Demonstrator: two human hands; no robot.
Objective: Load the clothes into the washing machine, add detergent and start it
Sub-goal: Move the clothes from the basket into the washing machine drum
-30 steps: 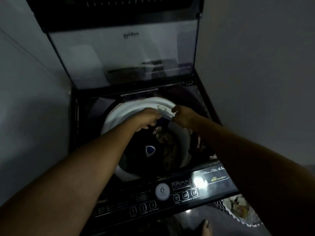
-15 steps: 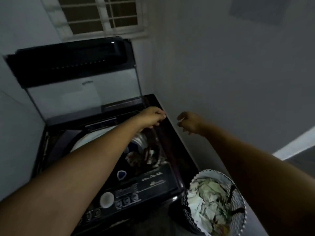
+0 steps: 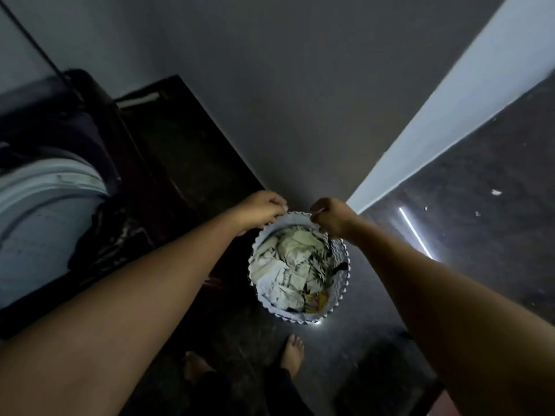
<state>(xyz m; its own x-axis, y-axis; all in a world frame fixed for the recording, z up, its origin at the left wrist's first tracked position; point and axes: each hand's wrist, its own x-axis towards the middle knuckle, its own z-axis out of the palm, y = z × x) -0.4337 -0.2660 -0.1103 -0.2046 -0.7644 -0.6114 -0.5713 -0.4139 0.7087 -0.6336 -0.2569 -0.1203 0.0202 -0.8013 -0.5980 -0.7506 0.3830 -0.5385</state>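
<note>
- Washer (image 3: 45, 235) is now far L and cut by the frame edge. A sec ago it filled the view w/ both hands at the drum rim. View has since swung R & down to the floor.
- Drum (image 3: 51, 181) is open, w/ dark laundry (image 3: 99, 238) bunched at its R side, so loading looks part done.
- L hand (image 3: 264, 210) has come off the drum and is now over the basket's far rim. Fingers (image 3: 277, 205) are curled, but can't tell if they grip the rim or nothing.
- Basket (image 3: 341, 298) sits on the floor just R of the washer. Pale crumpled clothes (image 3: 285, 265) are heaped near its rim, so plenty is left to load and the next grab is prob. from here.
- R hand (image 3: 330, 219) moved the same way and is at the far rim, R of the L hand. Fingers are curled w/ a tiny pale bit at the tips. Can't tell if that's rim fabric or sth it's holding.
- Out of frame now: control panel & most of the lid.
- No detergent in sight.
- The drum's inside is mostly too dark to read, and how deep the basket pile goes is hidden.
- Bare foot (image 3: 292, 352) is near the basket, w/ the other foot dim beside it.
</note>
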